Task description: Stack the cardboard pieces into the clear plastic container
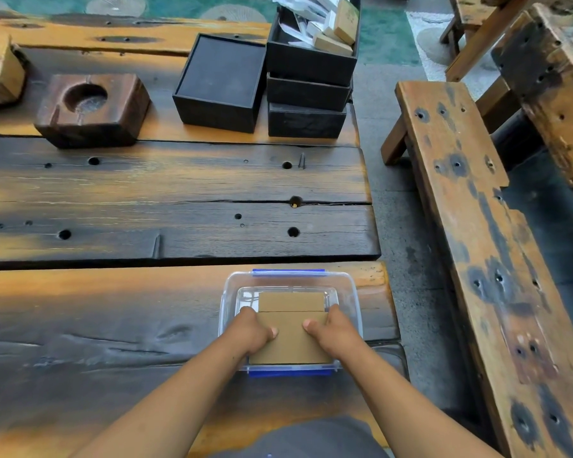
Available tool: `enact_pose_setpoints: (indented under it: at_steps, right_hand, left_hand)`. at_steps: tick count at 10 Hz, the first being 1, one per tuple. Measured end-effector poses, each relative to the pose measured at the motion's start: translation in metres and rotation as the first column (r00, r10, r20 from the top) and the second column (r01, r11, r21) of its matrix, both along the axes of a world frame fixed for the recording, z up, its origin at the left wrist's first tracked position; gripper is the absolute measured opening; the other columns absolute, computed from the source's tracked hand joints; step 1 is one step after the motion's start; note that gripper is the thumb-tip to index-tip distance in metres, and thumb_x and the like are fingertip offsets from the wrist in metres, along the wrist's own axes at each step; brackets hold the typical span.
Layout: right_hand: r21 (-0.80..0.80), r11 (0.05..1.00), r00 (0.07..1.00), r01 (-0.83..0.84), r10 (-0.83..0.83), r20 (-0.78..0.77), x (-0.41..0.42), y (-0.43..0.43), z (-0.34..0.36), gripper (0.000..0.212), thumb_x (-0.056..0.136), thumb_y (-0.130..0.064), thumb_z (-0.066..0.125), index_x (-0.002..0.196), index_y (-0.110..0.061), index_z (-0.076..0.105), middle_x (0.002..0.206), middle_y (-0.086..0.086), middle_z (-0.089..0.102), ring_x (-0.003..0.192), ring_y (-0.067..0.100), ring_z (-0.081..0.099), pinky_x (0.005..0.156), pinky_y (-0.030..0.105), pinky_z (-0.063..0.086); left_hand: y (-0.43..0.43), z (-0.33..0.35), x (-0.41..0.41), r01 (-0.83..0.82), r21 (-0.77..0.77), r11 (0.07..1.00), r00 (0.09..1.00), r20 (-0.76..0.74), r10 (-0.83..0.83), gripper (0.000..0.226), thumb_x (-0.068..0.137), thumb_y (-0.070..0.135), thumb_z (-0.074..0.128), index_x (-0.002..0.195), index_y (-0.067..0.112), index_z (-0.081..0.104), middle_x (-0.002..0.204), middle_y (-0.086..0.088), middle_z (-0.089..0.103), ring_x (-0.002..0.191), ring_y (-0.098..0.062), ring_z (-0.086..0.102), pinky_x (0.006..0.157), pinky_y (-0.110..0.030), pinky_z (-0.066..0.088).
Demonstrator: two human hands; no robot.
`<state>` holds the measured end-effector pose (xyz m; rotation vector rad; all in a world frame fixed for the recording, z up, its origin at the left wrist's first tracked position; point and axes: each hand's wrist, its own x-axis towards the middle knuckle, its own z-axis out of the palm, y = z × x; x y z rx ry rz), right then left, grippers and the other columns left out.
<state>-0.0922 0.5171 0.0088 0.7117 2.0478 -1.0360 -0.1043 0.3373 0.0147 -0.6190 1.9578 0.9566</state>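
I see two bare forearms running in from the bottom edge, uncovered along their whole visible length, slim and smooth. The left hand (253, 332) and right hand (333, 332) are bare too, with rounded knuckles. The thumbnails (306, 323) look short and pale, trimmed close to the tips. Low in my view, between the arms, sits a swell of dark grey fabric (298, 438), plain and matte, with soft folds on its left side. At the very bottom edge of that cloth I catch a tiny blue-white speck (269, 455); I can't tell what it is.
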Motion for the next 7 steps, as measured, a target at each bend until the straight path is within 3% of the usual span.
enact_pose_setpoints:
  at_steps: [2, 4, 6, 7]
  right_hand:
    - [0.033, 0.999, 1.000, -0.004, 0.004, 0.009, 0.001, -0.004, 0.001, 0.069, 0.091, -0.038, 0.061, 0.144, -0.007, 0.030, 0.134, 0.010, 0.057, 0.121, 0.028, 0.057, 0.103, 0.042, 0.048]
    - [0.056, 0.998, 0.999, 0.007, -0.005, -0.044, 0.004, -0.009, 0.007, 0.080, 0.091, -0.037, 0.062, 0.154, -0.016, 0.016, 0.139, 0.008, 0.056, 0.124, 0.028, 0.056, 0.107, 0.044, 0.046]
    - [0.118, 0.992, 0.993, -0.040, 0.052, -0.103, 0.013, -0.009, 0.022, 0.069, 0.088, -0.040, 0.064, 0.144, -0.014, 0.032, 0.132, 0.010, 0.060, 0.119, 0.029, 0.059, 0.101, 0.040, 0.049]
    - [0.086, 0.996, 0.971, 0.005, 0.016, -0.237, 0.018, -0.010, 0.031, 0.064, 0.088, -0.037, 0.066, 0.141, -0.014, 0.038, 0.135, 0.009, 0.057, 0.120, 0.027, 0.058, 0.102, 0.039, 0.048]
  left_hand:
    - [0.002, 0.001, -0.001, 0.066, -0.053, 0.996, 0.997, -0.023, -0.067, 0.060, 0.087, 0.032, 0.069, 0.133, 0.005, 0.040, 0.128, -0.013, 0.061, 0.114, -0.030, 0.062, 0.101, -0.043, 0.051]
    - [-0.001, 0.007, -0.006, 0.197, -0.095, 0.976, 0.979, -0.032, -0.201, 0.088, 0.085, 0.037, 0.070, 0.150, 0.007, 0.017, 0.133, -0.011, 0.058, 0.118, -0.030, 0.059, 0.100, -0.038, 0.048]
    - [0.000, 0.021, 0.002, 0.270, -0.137, 0.953, 0.954, -0.096, -0.284, 0.091, 0.085, 0.035, 0.069, 0.151, 0.007, 0.012, 0.132, -0.012, 0.059, 0.115, -0.030, 0.061, 0.095, -0.037, 0.051]
    - [-0.010, 0.036, 0.003, 0.321, -0.129, 0.938, 0.931, -0.137, -0.338, 0.087, 0.086, 0.033, 0.065, 0.151, 0.008, 0.013, 0.129, -0.012, 0.060, 0.111, -0.029, 0.062, 0.088, -0.035, 0.051]
